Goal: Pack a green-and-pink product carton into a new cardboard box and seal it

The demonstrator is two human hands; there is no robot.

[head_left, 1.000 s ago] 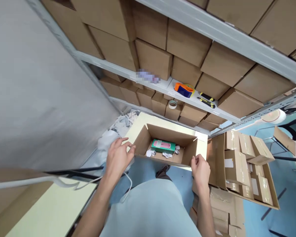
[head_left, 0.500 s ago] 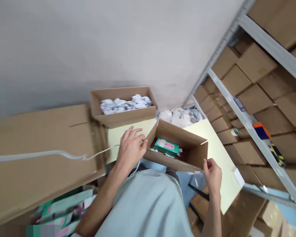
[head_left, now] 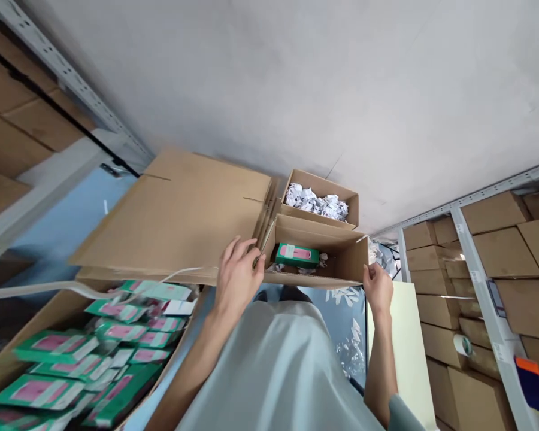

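Note:
I hold an open cardboard box (head_left: 317, 278) between both hands in front of my body. My left hand (head_left: 239, 276) grips its left end, fingers curled over the edge. My right hand (head_left: 378, 286) grips the near right corner. Inside the box lie a green and pink product package (head_left: 297, 255) and some crumpled white paper. The box hangs just in front of a smaller open carton of crumpled paper (head_left: 318, 202) that stands by the wall.
A stack of flat cardboard sheets (head_left: 175, 215) lies at the left. Below it a large carton (head_left: 67, 353) holds several green and pink packages. Metal shelving with brown boxes (head_left: 489, 263) stands at the right, a pale yellow table (head_left: 404, 341) beside it.
My body and view have turned left, away from the shelving. The box has travelled with my hands off the yellow table toward the carton of crumpled paper. Both grips are unchanged.

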